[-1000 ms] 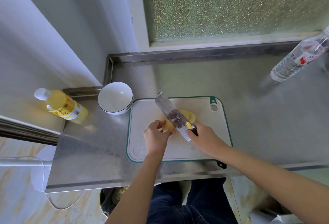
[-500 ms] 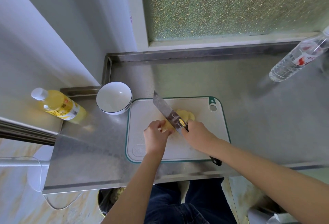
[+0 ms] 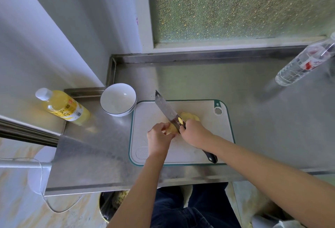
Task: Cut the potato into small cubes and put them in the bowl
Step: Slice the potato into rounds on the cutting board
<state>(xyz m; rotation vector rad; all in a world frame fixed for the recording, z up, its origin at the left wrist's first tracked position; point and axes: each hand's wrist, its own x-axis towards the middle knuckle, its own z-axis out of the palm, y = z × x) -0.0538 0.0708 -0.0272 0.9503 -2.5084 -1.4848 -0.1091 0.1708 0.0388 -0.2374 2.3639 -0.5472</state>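
Observation:
A peeled yellow potato (image 3: pixel 188 117) lies on the white cutting board (image 3: pixel 150 119) with a green rim. My left hand (image 3: pixel 158 138) holds the potato's near-left part with curled fingers. My right hand (image 3: pixel 194 133) grips a cleaver (image 3: pixel 166 110) at the top of its handle, and the handle's black end sticks out below my wrist. The blade points up and left and runs across the potato between my two hands. A white bowl (image 3: pixel 118 99) with a dark rim stands empty just left of the board's far corner.
A yellow drink bottle (image 3: pixel 63 107) lies at the left on the steel counter (image 3: pixel 262 128). A clear water bottle (image 3: pixel 304 64) leans at the far right. A raised steel lip runs along the back. A bin (image 3: pixel 110 204) stands under the counter's front edge.
My right hand has slid forward along the cleaver toward the potato, and the blade has turned edge-down across it. My left hand has stayed on the potato.

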